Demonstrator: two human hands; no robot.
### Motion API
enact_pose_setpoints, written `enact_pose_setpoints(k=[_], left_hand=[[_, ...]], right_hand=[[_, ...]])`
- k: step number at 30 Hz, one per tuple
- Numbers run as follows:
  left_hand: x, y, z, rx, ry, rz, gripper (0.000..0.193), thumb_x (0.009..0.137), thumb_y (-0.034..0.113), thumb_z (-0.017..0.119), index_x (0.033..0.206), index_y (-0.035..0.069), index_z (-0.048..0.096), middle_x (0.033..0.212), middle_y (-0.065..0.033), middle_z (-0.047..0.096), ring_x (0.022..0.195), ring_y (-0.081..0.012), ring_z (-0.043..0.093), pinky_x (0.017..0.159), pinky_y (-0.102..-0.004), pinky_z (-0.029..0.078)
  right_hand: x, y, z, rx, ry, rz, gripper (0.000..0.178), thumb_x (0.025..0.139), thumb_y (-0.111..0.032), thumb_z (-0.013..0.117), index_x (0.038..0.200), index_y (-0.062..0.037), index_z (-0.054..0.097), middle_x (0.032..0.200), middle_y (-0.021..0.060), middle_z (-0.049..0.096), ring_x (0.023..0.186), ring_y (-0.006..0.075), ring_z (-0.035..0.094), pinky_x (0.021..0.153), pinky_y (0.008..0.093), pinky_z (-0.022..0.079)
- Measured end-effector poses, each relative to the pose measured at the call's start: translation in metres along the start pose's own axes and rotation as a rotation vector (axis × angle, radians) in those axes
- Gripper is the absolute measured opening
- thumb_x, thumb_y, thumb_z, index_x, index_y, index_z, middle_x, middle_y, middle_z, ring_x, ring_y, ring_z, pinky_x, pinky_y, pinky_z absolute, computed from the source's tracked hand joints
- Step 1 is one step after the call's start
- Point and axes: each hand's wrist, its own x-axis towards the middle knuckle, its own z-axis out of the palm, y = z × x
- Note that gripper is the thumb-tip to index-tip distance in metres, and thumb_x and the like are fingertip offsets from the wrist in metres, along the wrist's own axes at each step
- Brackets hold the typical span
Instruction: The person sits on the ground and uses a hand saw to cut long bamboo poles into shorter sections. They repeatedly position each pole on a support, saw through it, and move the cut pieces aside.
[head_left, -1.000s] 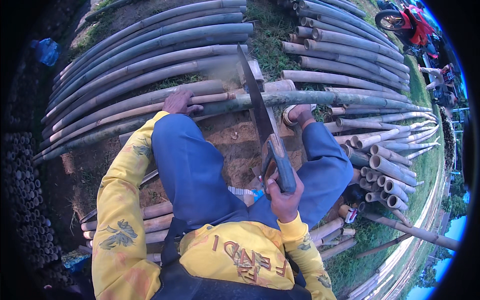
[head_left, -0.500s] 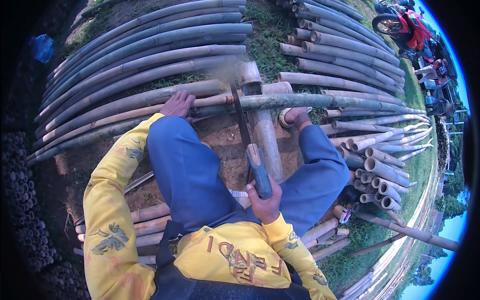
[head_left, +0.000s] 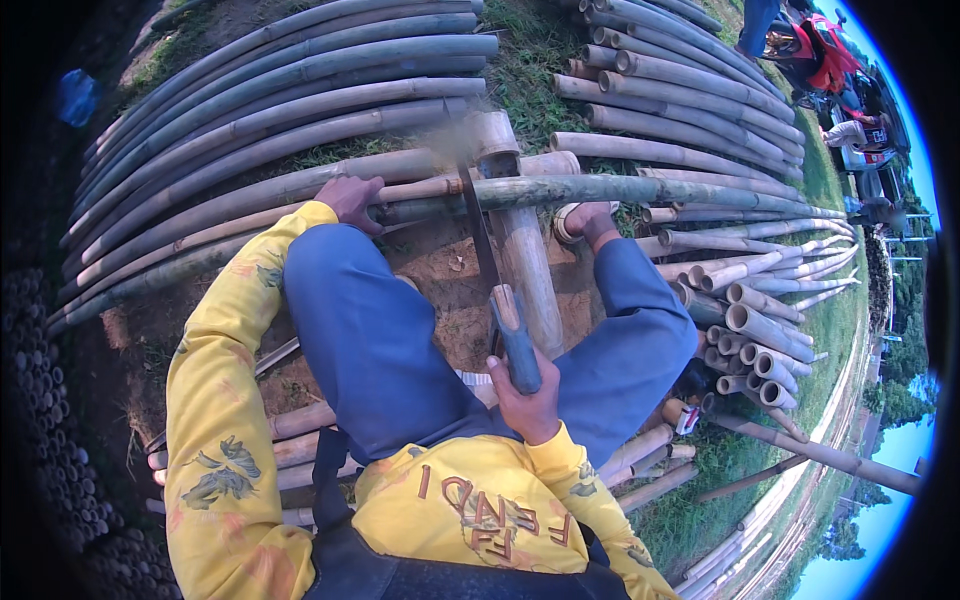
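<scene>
In the head view, the right hand wraps around the handsaw's handle, its blade pointing away from the body and crossing the greenish bamboo pole, which lies left to right ahead of both hands. The left hand, nearer the crossing, rests over bamboo left of the blade; its finger closure is unclear.

Ahead of the right hand's grip on the saw, the blade crosses a pole. Just right, a post lies under that pole. Left of the blade, the left hand rests on another pole. Beyond lie rows of poles.
</scene>
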Motion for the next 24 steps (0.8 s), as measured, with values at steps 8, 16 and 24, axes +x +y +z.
enact_pose_setpoints(k=[8, 16, 24], left_hand=[[-0.003, 0.002, 0.015, 0.019, 0.065, -0.038, 0.064, 0.073, 0.046, 0.085, 0.108, 0.006, 0.050, 0.095, -0.0213, 0.070, 0.091, -0.0451, 0.067, 0.078, -0.0545, 0.050], [-0.012, -0.004, 0.013, 0.088, 0.081, -0.082, 0.062, 0.071, 0.044, 0.087, 0.107, 0.008, 0.051, 0.094, -0.0200, 0.071, 0.093, -0.0444, 0.069, 0.078, -0.0541, 0.052], [0.001, -0.006, 0.026, 0.087, 0.088, -0.094, 0.071, 0.062, 0.049, 0.092, 0.105, 0.008, 0.053, 0.093, -0.0177, 0.073, 0.088, -0.0410, 0.071, 0.078, -0.0533, 0.052]], right_hand=[[0.054, 0.005, 0.005, 0.104, -0.012, 0.108, 0.010, 0.093, -0.007, 0.073, 0.092, 0.0011, 0.066, 0.070, -0.0025, 0.057, 0.063, 0.0056, 0.049, 0.057, 0.0270, 0.042], [-0.040, -0.001, -0.023, -0.072, -0.021, 0.009, 0.030, 0.090, -0.003, 0.071, 0.120, 0.0010, 0.071, 0.078, 0.0055, 0.072, 0.070, 0.0084, 0.065, 0.067, 0.0275, 0.053], [0.099, 0.036, 0.005, -0.002, -0.066, -0.124, 0.020, 0.091, -0.016, 0.073, 0.100, 0.0005, 0.065, 0.069, 0.0083, 0.054, 0.064, 0.0168, 0.048, 0.064, 0.0365, 0.046]])
